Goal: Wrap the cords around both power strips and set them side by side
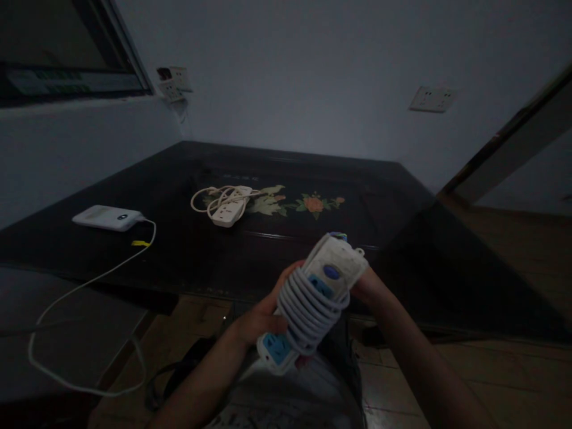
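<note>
A white power strip (pixel 337 260) with blue sockets and a blue switch is held tilted above my lap, in front of the table edge. Its grey-white cord (pixel 308 310) is wound round its middle in several tight turns. My left hand (pixel 263 316) grips the strip from the left, its thumb lying over the lower part beside the coil. Behind the strip's upper right end is my right hand (pixel 367 286), its fingers mostly hidden by the strip. A second white power strip (pixel 230 208) lies on the table with its cord looped loosely over it.
The dark table (pixel 375 208) has a painted flower pattern. At its left lies a white device (pixel 107 218), perhaps a power bank, with a white cable (pixel 89 279) hanging over the edge. Wall sockets (pixel 432 99) are at the back; a window (pixel 67 53) is at left.
</note>
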`<state>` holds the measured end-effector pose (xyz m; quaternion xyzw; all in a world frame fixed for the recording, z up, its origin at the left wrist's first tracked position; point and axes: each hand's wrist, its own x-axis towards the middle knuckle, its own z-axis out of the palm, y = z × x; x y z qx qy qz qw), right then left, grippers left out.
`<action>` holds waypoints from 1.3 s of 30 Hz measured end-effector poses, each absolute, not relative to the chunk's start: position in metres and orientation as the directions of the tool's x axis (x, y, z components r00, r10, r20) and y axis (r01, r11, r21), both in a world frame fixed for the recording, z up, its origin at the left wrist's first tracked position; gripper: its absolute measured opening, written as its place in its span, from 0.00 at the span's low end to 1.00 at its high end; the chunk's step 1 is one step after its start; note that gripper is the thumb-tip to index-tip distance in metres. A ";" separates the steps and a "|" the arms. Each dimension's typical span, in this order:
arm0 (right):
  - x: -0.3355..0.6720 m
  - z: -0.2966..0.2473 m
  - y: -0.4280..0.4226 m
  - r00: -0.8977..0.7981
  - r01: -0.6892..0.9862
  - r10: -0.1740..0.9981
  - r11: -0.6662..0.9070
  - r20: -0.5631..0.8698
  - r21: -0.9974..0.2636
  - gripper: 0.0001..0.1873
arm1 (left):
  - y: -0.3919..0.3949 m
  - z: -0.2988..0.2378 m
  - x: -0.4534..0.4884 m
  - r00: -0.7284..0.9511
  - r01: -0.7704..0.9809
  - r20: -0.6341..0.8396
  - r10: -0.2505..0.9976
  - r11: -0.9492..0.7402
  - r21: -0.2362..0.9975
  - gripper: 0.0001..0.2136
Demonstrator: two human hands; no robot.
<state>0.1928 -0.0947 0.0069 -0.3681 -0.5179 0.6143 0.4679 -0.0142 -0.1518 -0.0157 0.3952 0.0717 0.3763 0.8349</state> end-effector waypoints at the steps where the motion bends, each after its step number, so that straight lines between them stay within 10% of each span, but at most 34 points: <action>1: 0.192 0.005 -0.095 -0.229 -0.219 0.973 -0.033 0.018 -0.975 0.18 | -0.152 -0.016 -0.012 0.707 -0.600 0.189 0.681 0.438 0.669 0.38; 15: 0.209 -0.024 -0.108 -0.054 -0.042 0.998 0.025 0.027 -0.999 0.21 | -0.146 -0.009 0.011 0.504 -0.654 0.148 0.851 0.263 0.710 0.45; 25: 0.219 -0.016 -0.140 0.014 0.210 0.847 0.517 0.532 -0.830 0.18 | -0.145 0.000 0.021 0.444 -0.586 0.075 0.893 0.226 0.778 0.44; 31: 0.208 -0.019 -0.143 0.129 0.335 0.852 0.444 0.508 -0.831 0.04 | -0.146 -0.003 0.022 0.419 -0.572 0.068 0.906 0.205 0.794 0.46; 39: 0.203 -0.016 -0.138 0.146 0.404 0.932 0.250 0.332 -0.880 0.12 | -0.143 -0.007 0.025 0.342 -0.501 0.112 0.933 0.080 0.862 0.44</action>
